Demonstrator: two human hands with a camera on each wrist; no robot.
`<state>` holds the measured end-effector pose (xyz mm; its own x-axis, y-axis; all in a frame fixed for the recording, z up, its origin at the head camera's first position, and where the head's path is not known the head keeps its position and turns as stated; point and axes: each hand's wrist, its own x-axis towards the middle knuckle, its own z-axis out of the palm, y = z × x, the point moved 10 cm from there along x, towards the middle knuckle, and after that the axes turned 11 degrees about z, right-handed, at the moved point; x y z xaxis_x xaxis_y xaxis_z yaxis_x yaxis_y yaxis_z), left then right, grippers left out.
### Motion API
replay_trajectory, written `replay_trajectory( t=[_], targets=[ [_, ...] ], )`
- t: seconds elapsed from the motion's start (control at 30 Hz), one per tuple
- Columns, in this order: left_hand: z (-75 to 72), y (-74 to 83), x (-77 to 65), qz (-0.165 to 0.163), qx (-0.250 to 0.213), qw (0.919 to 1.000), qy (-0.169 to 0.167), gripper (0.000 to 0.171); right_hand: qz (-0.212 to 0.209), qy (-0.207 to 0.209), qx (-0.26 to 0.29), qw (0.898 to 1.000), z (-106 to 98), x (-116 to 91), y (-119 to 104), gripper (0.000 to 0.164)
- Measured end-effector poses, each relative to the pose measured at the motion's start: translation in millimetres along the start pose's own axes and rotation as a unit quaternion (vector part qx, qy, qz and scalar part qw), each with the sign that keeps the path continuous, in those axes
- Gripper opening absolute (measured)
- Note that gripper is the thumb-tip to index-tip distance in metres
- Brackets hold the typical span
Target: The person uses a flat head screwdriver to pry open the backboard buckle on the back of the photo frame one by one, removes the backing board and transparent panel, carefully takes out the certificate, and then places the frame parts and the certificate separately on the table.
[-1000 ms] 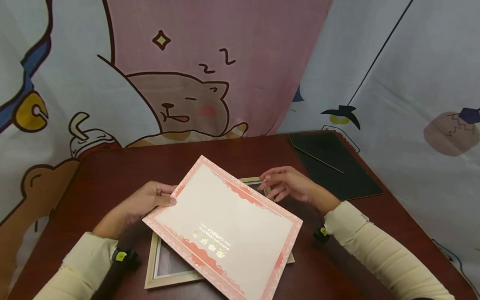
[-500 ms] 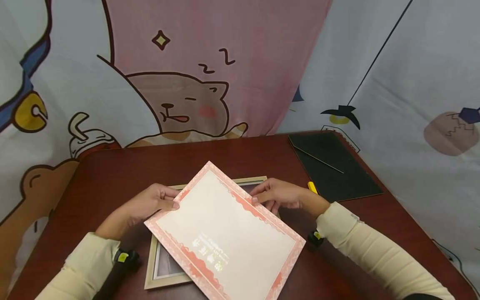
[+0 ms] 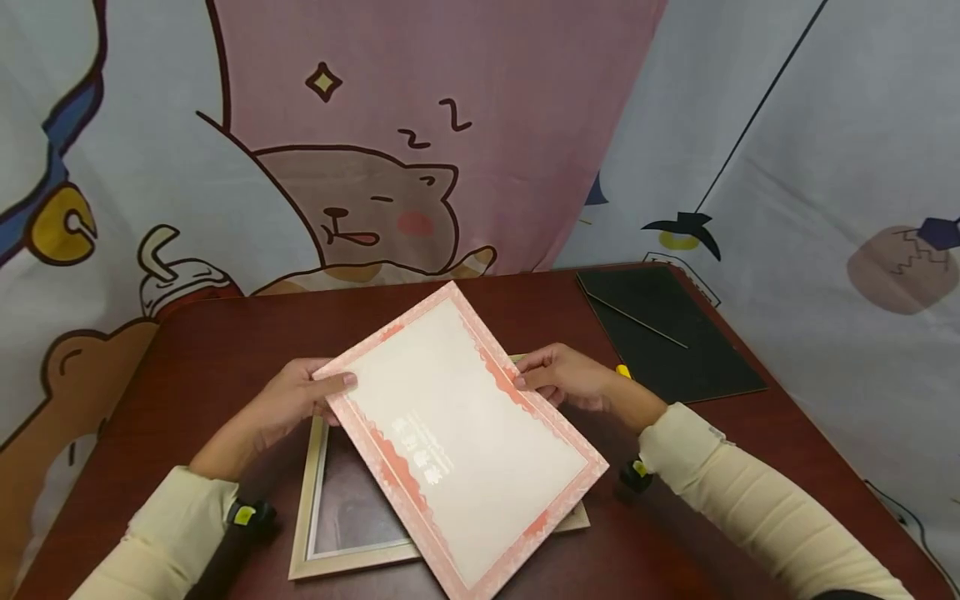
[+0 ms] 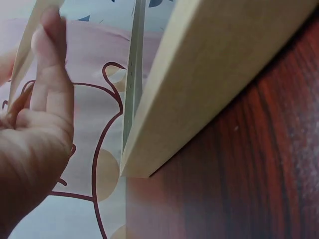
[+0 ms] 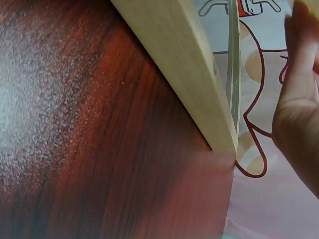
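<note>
A certificate sheet (image 3: 450, 392) with a pink patterned border and gold lettering is held at a slant in the head view. My left hand (image 3: 288, 404) pinches its left corner, thumb on top. On the upper right edge, my right hand (image 3: 573, 377) pinches the border between thumb and fingers. Under the sheet a pale wooden picture frame (image 3: 352, 557) lies on the table, partly covered, its grey inside showing at the left. In the left wrist view the frame's side (image 4: 169, 99) stands beside my left hand (image 4: 40, 124); the right wrist view shows the frame's side (image 5: 189, 74) too.
A dark green backing board (image 3: 675, 333) with a thin stand strip lies at the table's back right. Something small and yellow (image 3: 623, 371) shows behind my right wrist. A cartoon-printed curtain (image 3: 510, 167) hangs behind the reddish-brown table (image 3: 225, 350).
My right hand, apart from the sheet a second ago, has come to pinch its upper edge. The certificate has since turned clockwise, its left corner rising with my left hand and uncovering more of the frame.
</note>
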<state>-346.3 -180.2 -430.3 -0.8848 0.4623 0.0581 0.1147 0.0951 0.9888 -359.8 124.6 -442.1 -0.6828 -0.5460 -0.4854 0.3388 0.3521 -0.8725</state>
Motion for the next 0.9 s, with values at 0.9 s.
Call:
replay_trajectory(
  t=[0.9],
  targets=[
    [-0.8,2.6,4.5,0.021,-0.013,0.9994,0.026,0.047,-0.072,0.047,0.231,0.969,-23,-3,-11,0.055]
  ],
)
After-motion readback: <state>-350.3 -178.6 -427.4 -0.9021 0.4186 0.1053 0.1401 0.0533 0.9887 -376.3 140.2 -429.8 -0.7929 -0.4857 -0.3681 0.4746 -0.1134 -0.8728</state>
